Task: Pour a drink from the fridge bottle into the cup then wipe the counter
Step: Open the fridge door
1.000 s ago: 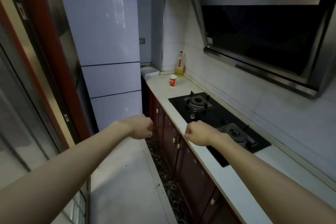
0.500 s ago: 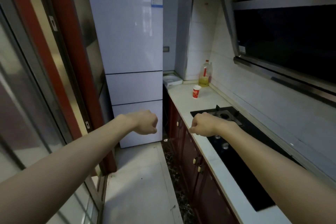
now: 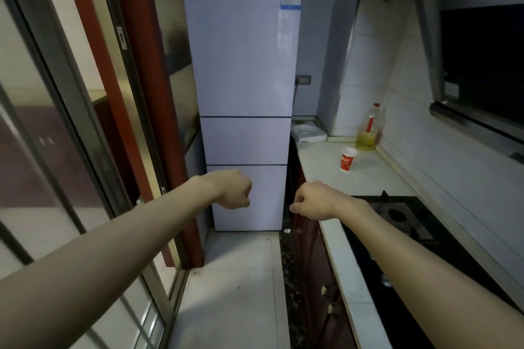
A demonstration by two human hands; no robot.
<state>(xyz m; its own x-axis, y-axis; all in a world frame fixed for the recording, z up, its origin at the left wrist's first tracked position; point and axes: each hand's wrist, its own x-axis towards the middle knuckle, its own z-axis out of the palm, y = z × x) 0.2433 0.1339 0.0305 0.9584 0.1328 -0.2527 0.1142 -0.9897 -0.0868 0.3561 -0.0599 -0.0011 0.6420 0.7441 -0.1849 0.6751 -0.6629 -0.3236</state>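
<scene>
A tall white three-door fridge [image 3: 243,65] stands straight ahead at the end of the narrow kitchen, all its doors closed. A red and white paper cup [image 3: 348,159] stands upright on the white counter [image 3: 320,161] to the right of the fridge. My left hand [image 3: 232,189] and my right hand [image 3: 312,201] are both stretched forward at the height of the fridge's lowest door, fingers curled into loose fists, holding nothing. Neither hand touches the fridge or the counter. No drink bottle is visible; the fridge's inside is hidden.
An oil bottle [image 3: 368,129] with a red cap stands in the counter's back corner, behind the cup. A white dish [image 3: 307,132] lies next to the fridge. A black gas hob [image 3: 402,218] and range hood [image 3: 479,65] are on the right, sliding glass doors [image 3: 56,150] on the left.
The view has swung left and moved forward, so the fridge now stands centred and closer. The hob has slid towards the right edge. Both hands stay fisted in front of me.
</scene>
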